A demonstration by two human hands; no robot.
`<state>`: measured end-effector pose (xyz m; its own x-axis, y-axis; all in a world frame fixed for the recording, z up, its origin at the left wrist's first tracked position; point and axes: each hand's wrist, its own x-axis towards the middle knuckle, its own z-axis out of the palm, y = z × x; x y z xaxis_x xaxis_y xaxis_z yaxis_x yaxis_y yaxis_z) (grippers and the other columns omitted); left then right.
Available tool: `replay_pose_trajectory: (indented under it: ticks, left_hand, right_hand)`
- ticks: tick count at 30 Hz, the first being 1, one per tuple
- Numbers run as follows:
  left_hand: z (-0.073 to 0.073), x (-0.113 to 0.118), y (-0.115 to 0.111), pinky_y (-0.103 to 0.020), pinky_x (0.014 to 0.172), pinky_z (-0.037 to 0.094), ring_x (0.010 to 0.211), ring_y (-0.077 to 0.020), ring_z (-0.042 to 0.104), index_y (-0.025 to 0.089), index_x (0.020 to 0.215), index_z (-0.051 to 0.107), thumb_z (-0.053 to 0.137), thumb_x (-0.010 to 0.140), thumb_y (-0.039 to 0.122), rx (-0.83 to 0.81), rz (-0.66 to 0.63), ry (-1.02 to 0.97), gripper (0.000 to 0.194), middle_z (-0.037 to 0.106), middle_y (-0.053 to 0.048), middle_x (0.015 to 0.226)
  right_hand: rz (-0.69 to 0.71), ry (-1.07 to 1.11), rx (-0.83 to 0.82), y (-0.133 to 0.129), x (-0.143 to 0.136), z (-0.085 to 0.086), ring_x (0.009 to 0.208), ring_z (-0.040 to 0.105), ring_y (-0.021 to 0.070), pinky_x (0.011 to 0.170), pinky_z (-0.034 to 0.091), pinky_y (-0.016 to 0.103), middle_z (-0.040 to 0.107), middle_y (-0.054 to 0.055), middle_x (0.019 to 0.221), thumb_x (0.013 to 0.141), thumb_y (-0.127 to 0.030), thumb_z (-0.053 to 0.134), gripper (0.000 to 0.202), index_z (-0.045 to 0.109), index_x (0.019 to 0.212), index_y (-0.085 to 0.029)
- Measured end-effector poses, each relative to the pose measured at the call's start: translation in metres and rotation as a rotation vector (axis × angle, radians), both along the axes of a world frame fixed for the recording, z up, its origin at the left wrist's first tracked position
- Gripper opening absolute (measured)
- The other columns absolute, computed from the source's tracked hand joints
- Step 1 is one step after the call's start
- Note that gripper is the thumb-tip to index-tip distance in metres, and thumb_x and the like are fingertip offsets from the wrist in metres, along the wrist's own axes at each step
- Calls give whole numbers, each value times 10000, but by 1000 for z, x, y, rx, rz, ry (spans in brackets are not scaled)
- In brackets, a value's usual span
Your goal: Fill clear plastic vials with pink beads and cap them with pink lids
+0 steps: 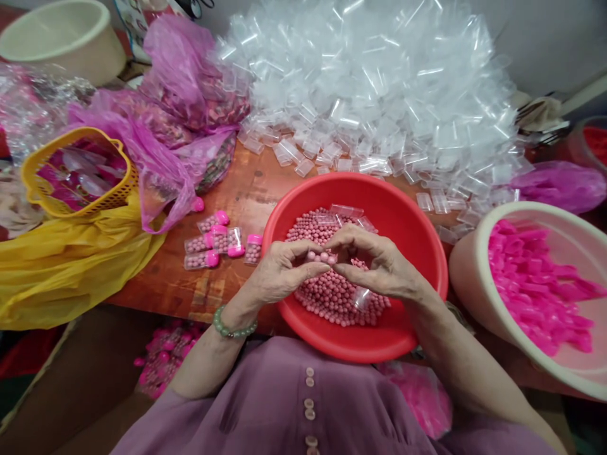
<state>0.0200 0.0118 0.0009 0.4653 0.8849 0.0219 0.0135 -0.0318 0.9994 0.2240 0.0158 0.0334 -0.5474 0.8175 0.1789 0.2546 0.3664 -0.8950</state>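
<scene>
Over a red basin (429, 253), my two hands meet at a small clear plastic container (321, 257) with pink beads in it. My left hand (279, 272) pinches its left end between thumb and fingers. At its right end, the thumb and fingertips of my right hand (382, 262) are closed on it too. Loose pink beads (327, 300) lie in the basin below, with a few clear empty containers (346, 213) on top of them. Left of the basin, several filled containers (202, 260) with bright pink caps rest on the table.
A large heap of clear containers (379, 82) covers the back of the wooden table (246, 189). Pink caps fill a cream tub (467, 265) at the right. A yellow basket (90, 205), purple bags (180, 63) and a yellow bag (71, 265) crowd the left side.
</scene>
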Motion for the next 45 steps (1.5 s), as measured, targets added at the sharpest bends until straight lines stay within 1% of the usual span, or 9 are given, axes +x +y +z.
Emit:
replay_pose_trajectory:
  ticks: [6, 11, 19, 26, 30, 33, 38, 41, 45]
  left_hand:
    - [2, 1, 5, -244, 687, 526, 716, -116, 619, 155, 949, 718, 711, 796, 273, -34, 102, -118, 194, 694, -23, 806]
    - [-1, 4, 8, -249, 679, 505, 699, -118, 594, 144, 939, 705, 686, 792, 217, -44, 19, -106, 165, 670, -16, 781]
    - [-3, 5, 8, -278, 798, 491, 832, -149, 613, 117, 997, 686, 683, 818, 291, -171, -22, -199, 250, 677, -54, 892]
    - [1, 1, 11, -219, 634, 385, 670, -90, 457, 115, 954, 689, 674, 807, 274, -117, -152, -155, 217, 563, 3, 747]
    - [3, 2, 12, -216, 643, 380, 674, -80, 451, 122, 883, 659, 668, 805, 272, -166, -160, -180, 169, 540, 11, 751]
    - [3, 3, 12, -214, 643, 386, 686, -80, 462, 124, 851, 628, 688, 788, 291, -216, -109, -192, 189, 537, 8, 768]
    - [1, 3, 13, -227, 665, 404, 710, -93, 490, 127, 922, 638, 684, 802, 284, -192, -175, -164, 202, 562, 2, 788]
    - [-1, 2, 13, -247, 722, 433, 755, -108, 530, 132, 985, 650, 655, 824, 258, -144, -212, -159, 204, 612, -16, 849]
    - [-6, 1, 13, -289, 826, 467, 887, -153, 593, 144, 1116, 641, 632, 850, 253, -88, -262, -82, 288, 670, -61, 1018]
  right_hand:
    - [4, -42, 91, 0, -2, 0, 751, 572, 126, 624, 506, 261, 607, 34, 961, 867, -175, 636, 392, 590, 1244, -275]
    - [-3, -183, 294, 3, -2, -12, 886, 602, 174, 771, 541, 345, 621, 62, 1027, 890, -241, 629, 418, 579, 1303, -285]
    - [-68, -141, 326, 1, -4, -16, 979, 620, 194, 801, 563, 364, 606, 97, 1243, 882, -253, 651, 585, 451, 1429, -300]
    - [-7, -123, 394, 3, -4, -16, 1044, 618, 195, 867, 552, 368, 608, 79, 1139, 861, -187, 655, 386, 623, 1235, -277]
    - [-67, -118, 394, 3, -4, -16, 870, 630, 166, 686, 551, 301, 635, 77, 1084, 845, -222, 687, 253, 635, 1092, -239]
    - [-132, -60, 369, 3, -3, -15, 713, 582, 127, 587, 495, 258, 625, 30, 911, 818, -223, 724, 174, 603, 943, -218]
    - [-77, -76, 320, 4, -2, -10, 639, 507, 99, 570, 455, 240, 579, -1, 851, 851, -198, 678, 234, 598, 1069, -220]
    - [-19, -148, 323, 5, -2, -8, 663, 507, 101, 605, 445, 238, 588, 0, 833, 867, -179, 647, 160, 617, 1021, -210]
    - [42, -186, 210, 4, -1, -7, 614, 459, 83, 572, 392, 222, 561, -22, 773, 863, -173, 622, 111, 571, 960, -186]
